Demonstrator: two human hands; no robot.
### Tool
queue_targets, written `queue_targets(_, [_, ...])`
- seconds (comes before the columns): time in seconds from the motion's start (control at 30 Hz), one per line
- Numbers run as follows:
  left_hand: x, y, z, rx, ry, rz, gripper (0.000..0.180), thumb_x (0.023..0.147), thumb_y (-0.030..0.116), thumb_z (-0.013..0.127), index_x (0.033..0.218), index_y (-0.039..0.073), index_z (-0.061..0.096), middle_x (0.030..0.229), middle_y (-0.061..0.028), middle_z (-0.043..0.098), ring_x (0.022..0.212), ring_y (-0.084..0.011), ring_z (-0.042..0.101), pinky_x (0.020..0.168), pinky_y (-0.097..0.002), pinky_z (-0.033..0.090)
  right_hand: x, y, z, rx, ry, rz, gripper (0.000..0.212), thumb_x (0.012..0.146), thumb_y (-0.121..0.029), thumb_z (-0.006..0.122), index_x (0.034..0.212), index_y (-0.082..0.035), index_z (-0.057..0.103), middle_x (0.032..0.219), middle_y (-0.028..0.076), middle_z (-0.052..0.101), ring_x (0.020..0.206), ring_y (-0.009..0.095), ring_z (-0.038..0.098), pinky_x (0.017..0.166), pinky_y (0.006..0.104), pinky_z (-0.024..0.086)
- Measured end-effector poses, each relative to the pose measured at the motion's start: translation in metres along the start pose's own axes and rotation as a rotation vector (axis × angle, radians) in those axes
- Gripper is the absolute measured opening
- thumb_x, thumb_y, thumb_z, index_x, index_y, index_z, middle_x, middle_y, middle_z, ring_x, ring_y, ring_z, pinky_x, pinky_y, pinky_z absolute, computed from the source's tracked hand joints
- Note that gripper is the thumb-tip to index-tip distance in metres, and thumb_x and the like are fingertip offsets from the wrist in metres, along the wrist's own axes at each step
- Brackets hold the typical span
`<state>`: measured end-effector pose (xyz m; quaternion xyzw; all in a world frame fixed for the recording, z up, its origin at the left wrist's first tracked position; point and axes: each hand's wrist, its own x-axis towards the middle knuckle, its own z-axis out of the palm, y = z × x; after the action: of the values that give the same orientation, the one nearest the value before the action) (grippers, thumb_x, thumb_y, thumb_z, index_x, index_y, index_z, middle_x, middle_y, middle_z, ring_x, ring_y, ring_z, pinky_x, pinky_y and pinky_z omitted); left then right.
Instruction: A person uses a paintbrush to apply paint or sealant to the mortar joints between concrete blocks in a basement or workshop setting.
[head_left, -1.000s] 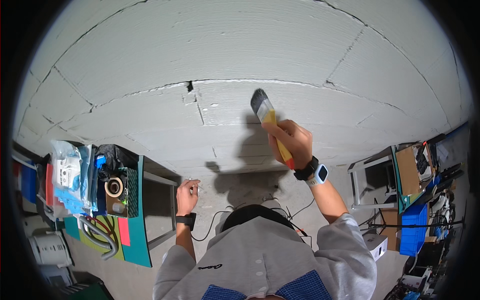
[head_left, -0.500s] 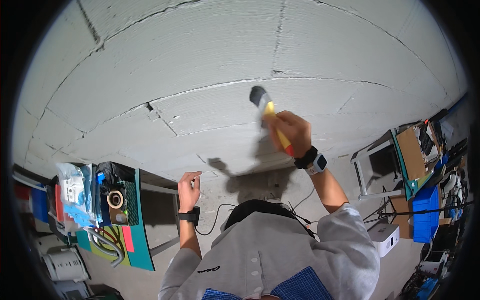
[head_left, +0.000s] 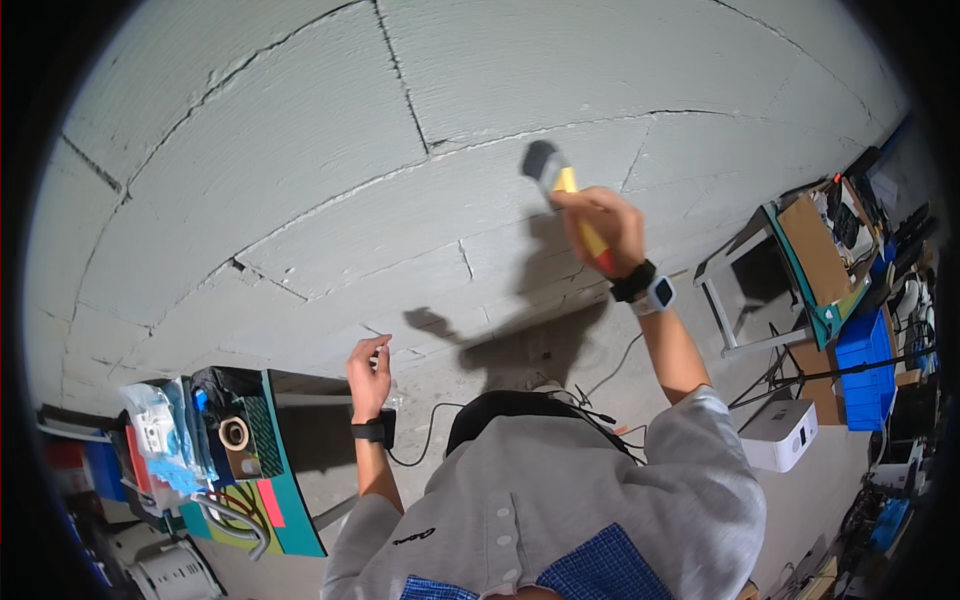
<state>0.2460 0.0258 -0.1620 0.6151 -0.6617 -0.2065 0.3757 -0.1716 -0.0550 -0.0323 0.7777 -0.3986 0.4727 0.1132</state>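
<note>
My right hand (head_left: 610, 232) is closed around a paintbrush (head_left: 566, 180) with dark bristles, a metal band and a yellow handle with a red end. The bristles are raised against or just in front of the pale wall (head_left: 480, 210); I cannot tell whether they touch it. Slight motion blurs the brush. Lower on the left, my left hand (head_left: 369, 377) hangs before the wall, its fingers loosely bent and apart, with nothing visible in it. The wall has large blocks with open seams between them.
At the left, a green-topped table (head_left: 297, 510) carries plastic packages (head_left: 165, 430), a tape roll (head_left: 234, 433) and hoses. A second table (head_left: 775, 270) with a cardboard box stands right, near a blue bin (head_left: 866, 370) and a white appliance (head_left: 780, 435). Cables (head_left: 432, 440) lie on the floor.
The view has turned and shifted to the right along the wall. My right hand has carried the brush slightly up and to the right. My left hand's fingers have bent a little differently.
</note>
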Motion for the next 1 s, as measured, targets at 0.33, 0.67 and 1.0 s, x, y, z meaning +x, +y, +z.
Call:
queue_targets(0.33, [-0.009, 0.000, 0.016, 0.072, -0.066, -0.053, 0.019, 0.094, 0.003, 0.064, 0.108, 0.004, 0.077, 0.102, -0.0153, 0.073, 0.078, -0.0283, 0.068, 0.072, -0.0366, 0.053, -0.008, 0.020, -0.036, -0.073, 0.007, 0.015, 0.032, 0.078, 0.003, 0.074, 0.106, -0.014, 0.078, 0.083, 0.006, 0.070, 0.071, 0.021, 0.069, 0.062, 0.0345, 0.057])
queue_targets(0.67, [-0.023, -0.014, 0.007, 0.094, -0.045, -0.071, 0.017, 0.097, 0.006, 0.065, 0.108, 0.004, 0.077, 0.100, -0.0154, 0.073, 0.075, -0.0262, 0.069, 0.065, -0.0351, 0.055, -0.009, 0.044, -0.063, -0.093, 0.083, 0.011, 0.029, 0.080, 0.003, 0.072, 0.103, -0.014, 0.077, 0.083, 0.005, 0.070, 0.070, 0.024, 0.069, 0.059, 0.0346, 0.054])
queue_targets(1.0, [-0.045, -0.032, -0.006, 0.125, 0.013, -0.071, 0.019, 0.097, 0.009, 0.064, 0.110, 0.001, 0.076, 0.096, -0.0142, 0.071, 0.079, -0.0215, 0.066, 0.069, -0.0323, 0.052, -0.030, 0.058, -0.064, -0.174, 0.225, 0.265, 0.019, 0.088, -0.002, 0.066, 0.103, -0.005, 0.076, 0.084, 0.012, 0.067, 0.071, 0.028, 0.066, 0.066, 0.0347, 0.053])
